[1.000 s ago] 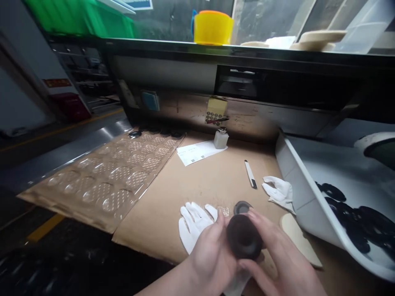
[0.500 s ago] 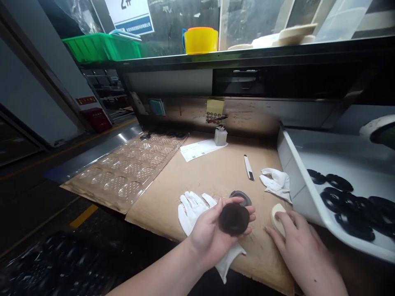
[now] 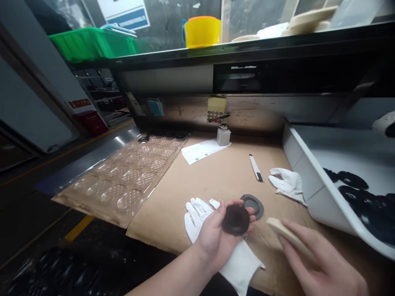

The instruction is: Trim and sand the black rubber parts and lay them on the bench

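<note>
My left hand, palm up, holds a round black disc-shaped part with fingers curled beneath it. Just behind those fingertips a grey ring-like dish lies on the cardboard. A white glove is spread out partly under my left forearm, and more white cloth shows below the wrist. My right hand pinches a cream-coloured flat pad on edge, thumb on one side and fingers on the other. The pad is apart from the black part.
A clear blister tray with a few black parts at its far end lies left. Behind stand a small bottle and paper. A box cutter and another white glove lie right, beside a white bin of black parts.
My right hand has lifted the cream pad off the cardboard and tipped it on edge. My left hand still holds the black part. The view has shifted slightly.
</note>
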`<action>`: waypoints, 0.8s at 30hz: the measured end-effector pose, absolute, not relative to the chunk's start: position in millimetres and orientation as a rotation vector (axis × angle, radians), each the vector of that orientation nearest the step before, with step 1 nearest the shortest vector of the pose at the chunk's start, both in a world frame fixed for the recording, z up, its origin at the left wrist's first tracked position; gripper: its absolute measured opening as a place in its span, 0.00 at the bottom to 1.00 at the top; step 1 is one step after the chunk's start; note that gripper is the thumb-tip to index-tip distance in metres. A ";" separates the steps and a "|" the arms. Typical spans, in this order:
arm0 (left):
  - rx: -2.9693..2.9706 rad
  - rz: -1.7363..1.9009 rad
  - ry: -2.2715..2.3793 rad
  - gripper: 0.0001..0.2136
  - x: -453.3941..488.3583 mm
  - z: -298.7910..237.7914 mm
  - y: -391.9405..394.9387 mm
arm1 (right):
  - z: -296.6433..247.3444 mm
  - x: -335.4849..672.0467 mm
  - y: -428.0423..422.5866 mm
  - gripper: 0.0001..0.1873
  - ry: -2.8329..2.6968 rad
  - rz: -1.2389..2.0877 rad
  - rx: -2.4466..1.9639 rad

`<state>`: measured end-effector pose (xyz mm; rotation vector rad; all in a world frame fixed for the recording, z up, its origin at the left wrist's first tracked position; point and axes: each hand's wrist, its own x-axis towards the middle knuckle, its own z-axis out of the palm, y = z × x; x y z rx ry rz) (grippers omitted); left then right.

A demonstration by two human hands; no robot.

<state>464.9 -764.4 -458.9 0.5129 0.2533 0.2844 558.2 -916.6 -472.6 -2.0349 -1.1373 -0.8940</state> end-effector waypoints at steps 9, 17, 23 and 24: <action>0.475 0.294 0.311 0.18 468.4 -466.7 -758.5 | -480.0 552.5 -882.3 0.20 -1.644 -0.658 -1.876; 0.477 0.311 0.329 0.16 467.6 -466.2 -757.9 | -464.3 559.4 -873.2 0.19 -1.610 -0.602 -1.908; 0.525 0.295 0.286 0.18 466.2 -470.6 -757.6 | -477.3 545.5 -884.6 0.20 -1.675 -0.468 -1.880; 0.519 0.292 0.272 0.17 466.2 -470.4 -757.9 | -474.5 549.4 -881.5 0.19 -1.648 -0.506 -1.893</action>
